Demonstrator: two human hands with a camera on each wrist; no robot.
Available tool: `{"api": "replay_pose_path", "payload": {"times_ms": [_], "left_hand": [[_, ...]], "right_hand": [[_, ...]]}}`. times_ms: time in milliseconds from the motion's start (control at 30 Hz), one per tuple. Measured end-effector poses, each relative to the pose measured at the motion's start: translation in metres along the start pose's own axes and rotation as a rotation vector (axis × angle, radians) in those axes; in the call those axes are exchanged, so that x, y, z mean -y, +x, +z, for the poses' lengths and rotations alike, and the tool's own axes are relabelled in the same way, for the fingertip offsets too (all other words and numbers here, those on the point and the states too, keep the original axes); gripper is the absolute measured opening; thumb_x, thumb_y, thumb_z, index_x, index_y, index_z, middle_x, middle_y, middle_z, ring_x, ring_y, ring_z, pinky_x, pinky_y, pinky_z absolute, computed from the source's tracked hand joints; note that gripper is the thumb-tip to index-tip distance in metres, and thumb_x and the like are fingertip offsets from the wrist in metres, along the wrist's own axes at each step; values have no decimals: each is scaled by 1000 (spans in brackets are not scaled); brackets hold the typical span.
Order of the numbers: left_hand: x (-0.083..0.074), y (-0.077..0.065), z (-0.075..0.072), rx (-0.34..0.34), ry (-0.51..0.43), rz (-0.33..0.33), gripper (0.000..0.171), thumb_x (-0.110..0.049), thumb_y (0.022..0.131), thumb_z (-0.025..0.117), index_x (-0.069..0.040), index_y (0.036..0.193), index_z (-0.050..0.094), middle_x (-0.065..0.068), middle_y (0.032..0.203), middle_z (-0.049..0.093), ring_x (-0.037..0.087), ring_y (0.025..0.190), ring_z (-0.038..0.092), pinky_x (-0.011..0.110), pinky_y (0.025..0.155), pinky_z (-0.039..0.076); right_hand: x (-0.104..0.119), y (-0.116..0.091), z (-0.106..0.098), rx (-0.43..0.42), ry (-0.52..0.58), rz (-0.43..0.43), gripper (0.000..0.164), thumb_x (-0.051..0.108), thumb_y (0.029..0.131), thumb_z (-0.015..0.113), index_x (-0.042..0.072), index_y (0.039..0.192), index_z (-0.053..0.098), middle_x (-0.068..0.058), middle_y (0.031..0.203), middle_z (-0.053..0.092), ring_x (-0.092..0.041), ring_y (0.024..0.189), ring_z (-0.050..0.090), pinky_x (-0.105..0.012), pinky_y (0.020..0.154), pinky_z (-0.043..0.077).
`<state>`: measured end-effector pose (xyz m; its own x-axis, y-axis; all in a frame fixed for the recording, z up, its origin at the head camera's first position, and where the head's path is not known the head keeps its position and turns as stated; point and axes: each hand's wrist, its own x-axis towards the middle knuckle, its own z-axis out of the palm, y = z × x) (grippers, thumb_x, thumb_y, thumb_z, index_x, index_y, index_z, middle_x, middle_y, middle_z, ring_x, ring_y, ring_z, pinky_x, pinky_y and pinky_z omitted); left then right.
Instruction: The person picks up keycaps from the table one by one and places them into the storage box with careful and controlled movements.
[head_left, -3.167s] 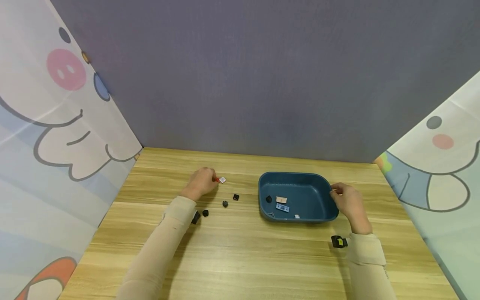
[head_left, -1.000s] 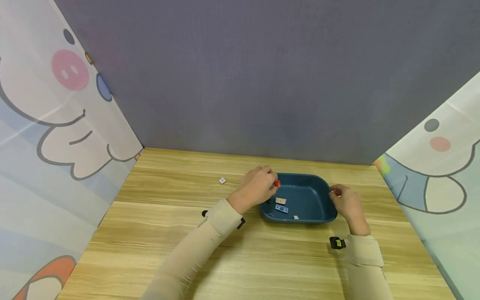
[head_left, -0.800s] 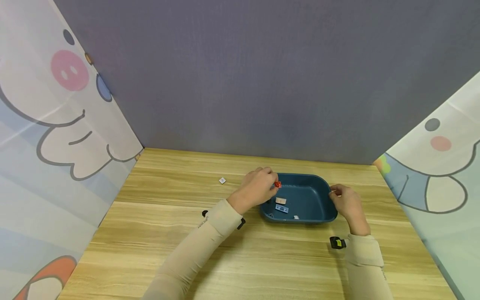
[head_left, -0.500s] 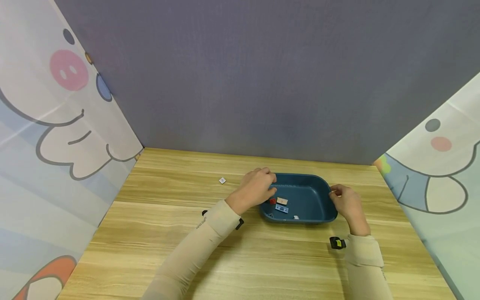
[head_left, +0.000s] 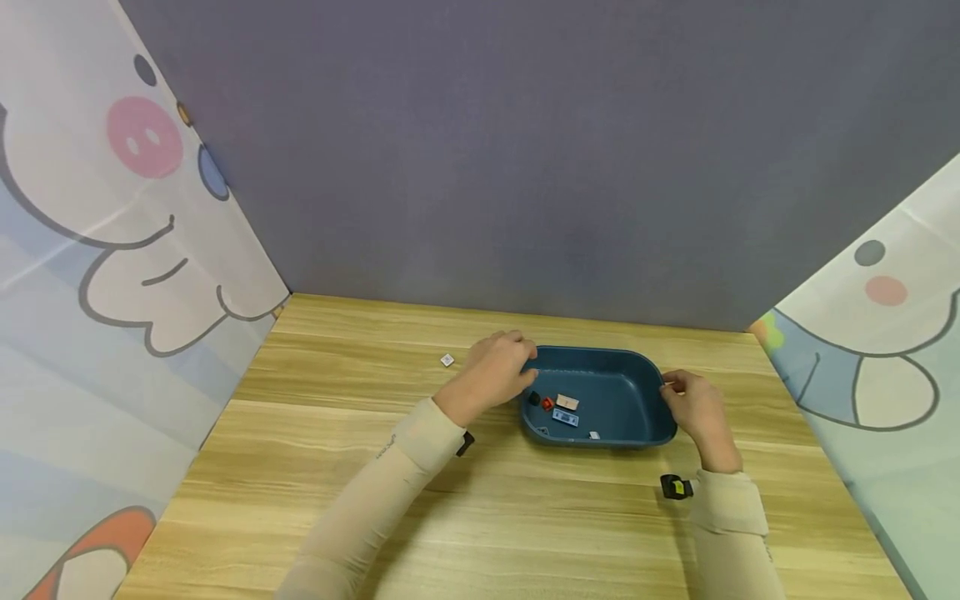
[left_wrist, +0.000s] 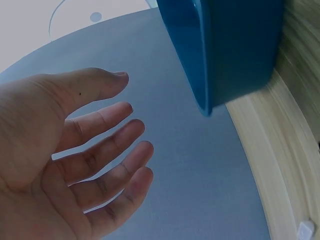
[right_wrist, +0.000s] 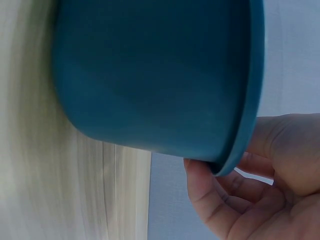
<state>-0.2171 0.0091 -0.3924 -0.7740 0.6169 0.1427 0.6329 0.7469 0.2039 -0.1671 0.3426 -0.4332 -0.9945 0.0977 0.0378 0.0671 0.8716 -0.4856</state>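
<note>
My left hand point(head_left: 491, 375) hovers over the left end of a dark blue tub point(head_left: 618, 400). In the left wrist view its fingers are spread in a loose curve and hold nothing. Inside the tub, near that end, lie a small red piece point(head_left: 547, 404), a black piece point(head_left: 534, 398), a beige block point(head_left: 567, 402) and a light blue printed block point(head_left: 566, 417). My right hand point(head_left: 697, 412) pinches the rim at the tub's right end, thumb and fingers on either side of the wall, as the right wrist view shows.
A small white tile point(head_left: 447, 360) lies on the wooden table point(head_left: 510, 517), left of my left hand. A small white piece point(head_left: 594, 435) sits by the tub's front wall. A grey panel point(head_left: 480, 167) rises behind the table. My left arm hides part of the tabletop.
My left hand carried the red piece from beside the white tile to the tub and let it drop inside. It has since drawn back slightly left. The right hand stays on the rim.
</note>
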Motion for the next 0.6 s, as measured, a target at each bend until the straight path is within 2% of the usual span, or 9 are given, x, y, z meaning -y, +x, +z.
{"api": "replay_pose_path", "payload": {"times_ms": [233, 467, 600], "left_hand": [[16, -13, -2, -33, -39, -31, 25, -27, 94, 72, -12, 114, 73, 2, 107, 66, 21, 92, 64, 33, 76, 55], [32, -26, -3, -1, -90, -106, 29, -28, 93, 74, -12, 117, 72, 4, 110, 66, 24, 97, 64, 37, 77, 55], [41, -33, 0, 1, -100, -110, 29, -27, 93, 74, -12, 117, 72, 4, 109, 66, 23, 96, 65, 36, 78, 55]], "right_hand": [[0, -2, 1, -6, -5, -6, 30, 7, 98, 55, -13, 119, 62, -32, 106, 66, -47, 91, 64, -54, 72, 53], [1, -2, 0, -6, -9, -8, 30, 7, 98, 55, -13, 119, 62, -32, 105, 66, -47, 91, 64, -54, 71, 53], [2, -1, 0, -3, -11, -8, 29, 7, 98, 56, -13, 119, 62, -32, 106, 66, -48, 92, 64, -55, 72, 53]]}}
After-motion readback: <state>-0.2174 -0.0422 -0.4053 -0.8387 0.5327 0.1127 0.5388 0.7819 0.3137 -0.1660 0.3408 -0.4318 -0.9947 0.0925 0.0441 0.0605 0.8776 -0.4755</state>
